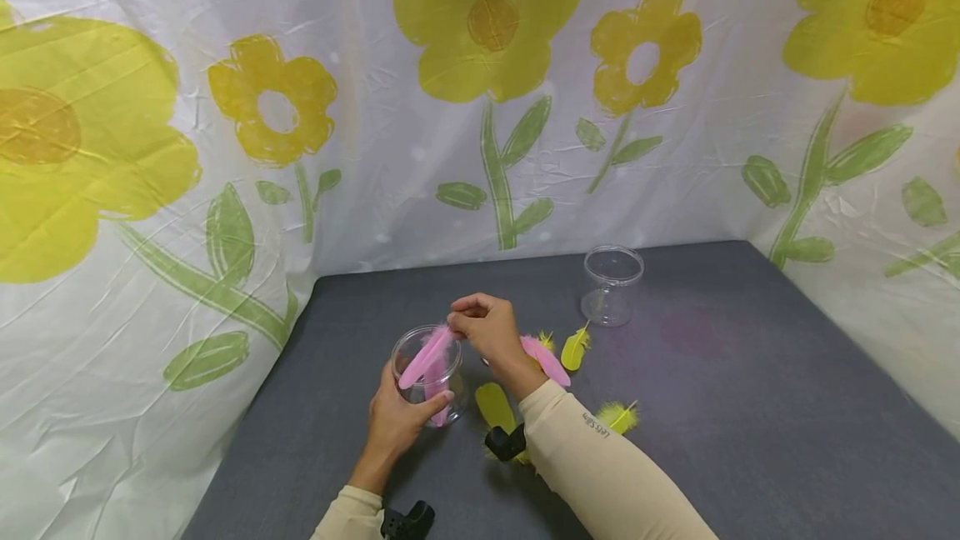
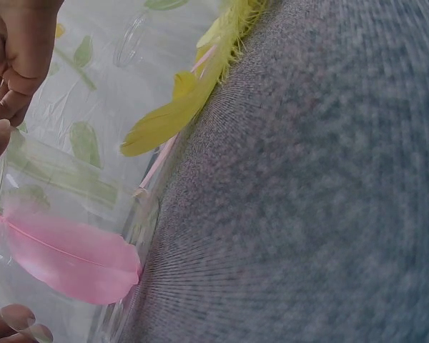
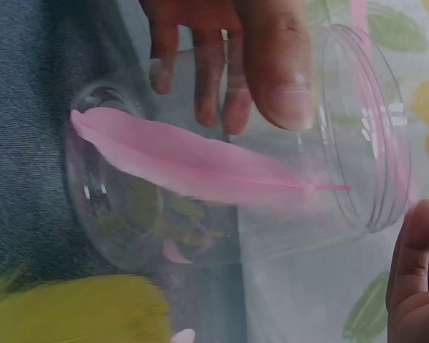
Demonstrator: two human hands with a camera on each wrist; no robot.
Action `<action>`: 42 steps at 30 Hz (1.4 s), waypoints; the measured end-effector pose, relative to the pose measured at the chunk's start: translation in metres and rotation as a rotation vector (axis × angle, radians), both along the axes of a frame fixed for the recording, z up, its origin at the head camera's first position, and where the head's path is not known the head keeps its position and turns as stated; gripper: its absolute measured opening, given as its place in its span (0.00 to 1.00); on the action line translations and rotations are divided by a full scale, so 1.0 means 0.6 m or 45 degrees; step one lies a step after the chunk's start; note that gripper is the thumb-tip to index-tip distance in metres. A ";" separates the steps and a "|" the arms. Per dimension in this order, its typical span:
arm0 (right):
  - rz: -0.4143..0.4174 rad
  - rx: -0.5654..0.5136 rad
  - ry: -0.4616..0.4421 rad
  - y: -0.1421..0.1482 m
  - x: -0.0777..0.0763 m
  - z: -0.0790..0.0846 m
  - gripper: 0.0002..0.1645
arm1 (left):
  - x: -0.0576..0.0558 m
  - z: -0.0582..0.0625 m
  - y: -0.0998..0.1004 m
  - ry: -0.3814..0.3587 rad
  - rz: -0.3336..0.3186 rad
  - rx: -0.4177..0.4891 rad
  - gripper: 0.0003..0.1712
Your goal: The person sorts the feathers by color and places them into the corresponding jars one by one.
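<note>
My left hand [image 1: 397,415] grips a clear plastic jar [image 1: 457,394] round its side, thumb in front, fingers behind. One pink feather [image 3: 193,161] stands slanted inside the jar, as the right wrist view shows through the wall. Over the jar's mouth, my right hand [image 1: 491,336] pinches a second pink feather [image 1: 424,358] by its quill end between thumb and fingertips. That feather slopes down leftward across the rim. Beside the jar lie yellow feathers [image 1: 493,407] and another pink feather [image 1: 547,361], partly covered by the right forearm in the head view.
A second clear jar [image 1: 612,286] stands at the back right of the dark grey table [image 1: 750,407]. More yellow feathers [image 1: 575,348] lie between it and my right arm. A white curtain [image 1: 360,148] printed with yellow flowers hangs behind the table and along its sides.
</note>
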State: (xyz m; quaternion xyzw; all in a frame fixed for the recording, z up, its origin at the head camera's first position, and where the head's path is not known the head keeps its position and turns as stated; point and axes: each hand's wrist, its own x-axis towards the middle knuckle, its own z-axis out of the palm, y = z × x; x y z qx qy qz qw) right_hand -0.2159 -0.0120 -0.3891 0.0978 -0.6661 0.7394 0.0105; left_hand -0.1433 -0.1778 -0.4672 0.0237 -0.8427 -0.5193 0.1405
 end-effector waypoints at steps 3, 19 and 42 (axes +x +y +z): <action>-0.064 0.023 0.013 0.001 -0.005 0.004 0.06 | 0.000 0.002 0.001 -0.029 0.011 -0.006 0.61; -0.013 0.127 0.022 0.000 -0.005 -0.006 0.07 | 0.001 0.001 0.002 -0.021 0.005 0.003 0.62; 0.108 -0.004 -0.011 0.019 -0.006 0.010 0.10 | 0.000 -0.001 0.001 -0.004 0.011 -0.002 0.60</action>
